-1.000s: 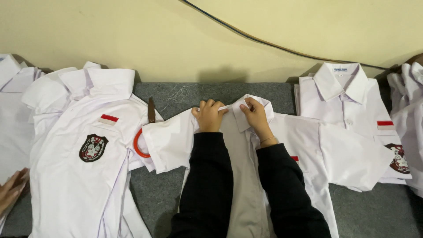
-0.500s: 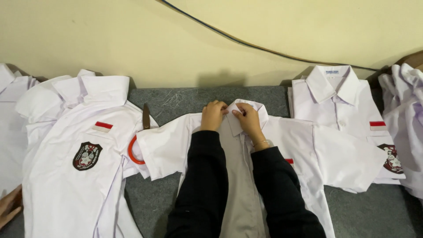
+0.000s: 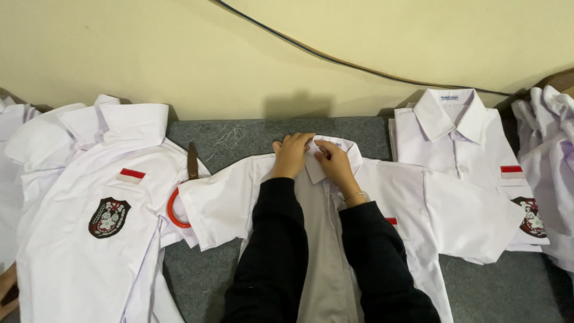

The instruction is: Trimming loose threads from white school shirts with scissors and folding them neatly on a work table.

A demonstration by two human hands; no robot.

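Sleeves of black fabric [image 3: 335, 257] filled the near edge of my view, both arms reaching forward over a white short-sleeved shirt [image 3: 233, 197] spread flat on the grey felt table [image 3: 239, 134]. I saw the left hand [image 3: 291, 155] resting on the shirt's collar [image 3: 335, 149], fingers curled and pressed down on the cloth. The right hand [image 3: 336, 166], a thin bracelet at its wrist, pinched the collar's front edge between thumb and fingertips. Both hands nearly touched at the neck opening. To the left lay a pile of white shirts [image 3: 89, 215] with a red-and-white patch and a dark crest, an orange ring [image 3: 173, 210] just beside it. To the right sat a folded white shirt [image 3: 460, 143]. Farther back, a dark cable [image 3: 359, 63] ran along the cream wall [image 3: 149, 48].
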